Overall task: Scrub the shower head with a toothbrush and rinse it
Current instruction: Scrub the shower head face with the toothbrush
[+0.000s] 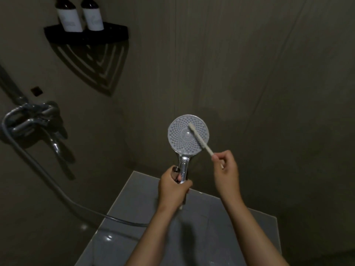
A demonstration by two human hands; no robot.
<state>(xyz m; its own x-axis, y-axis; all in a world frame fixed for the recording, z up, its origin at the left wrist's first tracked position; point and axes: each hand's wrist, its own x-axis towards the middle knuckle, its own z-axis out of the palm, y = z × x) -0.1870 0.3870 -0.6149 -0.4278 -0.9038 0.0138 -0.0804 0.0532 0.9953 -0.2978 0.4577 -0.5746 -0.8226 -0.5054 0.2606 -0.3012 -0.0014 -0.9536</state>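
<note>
Trainee: Shower wall (249, 73) behind; shower head (177, 137) location?
Instructor: Centre, face toward operator for access. Left hand (172, 187) grips its handle (183, 166); right hand (225, 169) pinches toothbrush (200, 141), bristles on the face at 1 o'clock.

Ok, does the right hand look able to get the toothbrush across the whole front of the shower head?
Probably yes: the right hand pinches the toothbrush, bristles on the shower head, and the left hand grips only the handle, leaving its front uncovered.

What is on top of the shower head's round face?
The toothbrush lies across the shower head, its tip near the upper middle, held by the right hand. The part of the face beneath it is hidden.
</note>
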